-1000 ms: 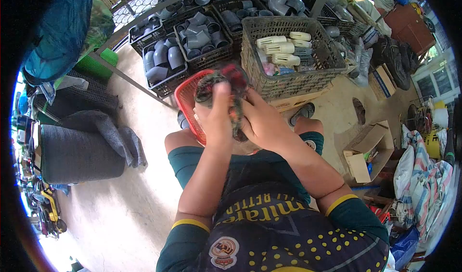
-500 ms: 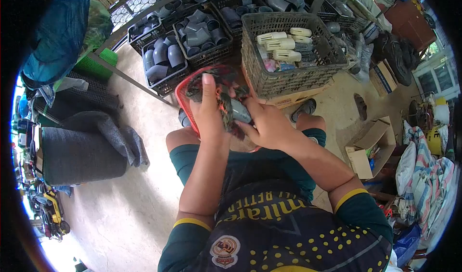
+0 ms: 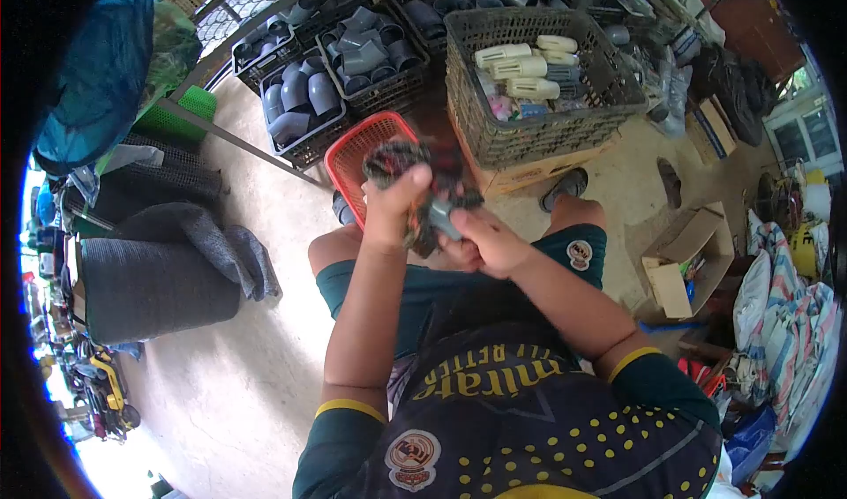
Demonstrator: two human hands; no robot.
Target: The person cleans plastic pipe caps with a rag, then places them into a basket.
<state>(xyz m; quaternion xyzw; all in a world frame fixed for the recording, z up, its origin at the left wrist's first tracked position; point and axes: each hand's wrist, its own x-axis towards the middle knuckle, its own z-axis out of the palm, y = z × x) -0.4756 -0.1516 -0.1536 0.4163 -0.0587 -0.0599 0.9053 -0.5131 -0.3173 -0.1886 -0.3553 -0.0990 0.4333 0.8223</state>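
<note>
My left hand [image 3: 393,206] is closed around a dark, multicoloured cloth [image 3: 393,159], blurred by motion, with bits of red and orange in it. In my right hand [image 3: 492,241] is a grey plastic pipe fitting [image 3: 441,215], gripped between thumb and fingers. The cloth lies against the fitting and hides much of it, so its full shape does not show. Both hands are close together above my lap. Just beyond them stands a red plastic basket [image 3: 346,165], its near side partly covered by the cloth and my left hand.
Black crates [image 3: 340,128] of grey pipe fittings stand ahead. A larger black crate [image 3: 547,142] with cream-coloured slotted pieces [image 3: 529,67] rests on a cardboard box [image 3: 512,177]. A dark mesh roll [image 3: 159,283] is left; an open carton [image 3: 679,270] is right.
The cloth and fitting have moved slightly nearer my body, uncovering more of the red basket. My right hand has turned, its fingers now curled more under the fitting.
</note>
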